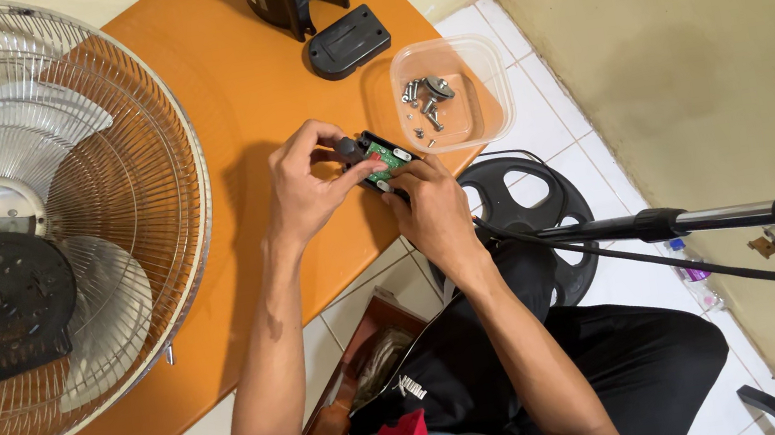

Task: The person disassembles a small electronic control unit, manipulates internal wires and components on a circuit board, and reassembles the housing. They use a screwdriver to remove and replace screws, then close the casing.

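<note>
A small black switch box with a green circuit board (pixel 383 157) sits between both hands at the edge of the orange table (pixel 218 90). My left hand (pixel 307 186) pinches its left end, fingertips on a dark knob. My right hand (pixel 428 204) grips the box from below and from the right. A black cable runs from the box back across my lap.
A wire fan guard with blades and a black motor plate (pixel 27 238) covers the table's left. A clear plastic tub of screws (pixel 449 94) stands beside the box. Black housing parts (pixel 319 15) lie at the far edge. The fan pole (pixel 711 220) and round base (pixel 528 213) lie on the tiled floor at right.
</note>
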